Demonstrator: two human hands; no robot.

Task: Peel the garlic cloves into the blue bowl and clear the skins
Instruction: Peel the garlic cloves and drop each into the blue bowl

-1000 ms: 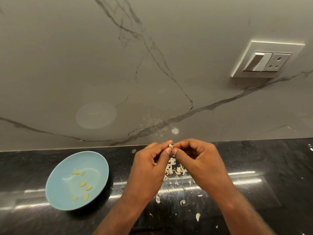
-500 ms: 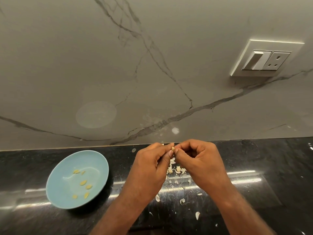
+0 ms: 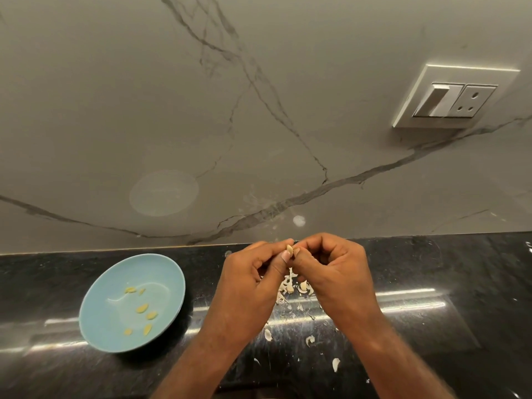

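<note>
Bare left hand (image 3: 253, 272) and bare right hand (image 3: 336, 272), both uncovered past the wrists. Bare left forearm (image 3: 213, 358) toward 7 o'clock and bare right forearm (image 3: 385, 358) toward 5 o'clock, uncovered as far as the lower frame edge. Fine hair along the right forearm, most plainly seen near the edge at 5 o'clock, fainter on the other. Short-trimmed left thumbnail (image 3: 285, 256) at that hand's 1 o'clock. Creased knuckles; faint tendon ridges across the back of the right hand.

Glossy black stone surface (image 3: 431, 272), light streaks reflected. Round light-blue bowl (image 3: 161, 272) sits at left. Pale papery garlic skins (image 3: 267, 334) scattered at centre, apart from bowl.
</note>
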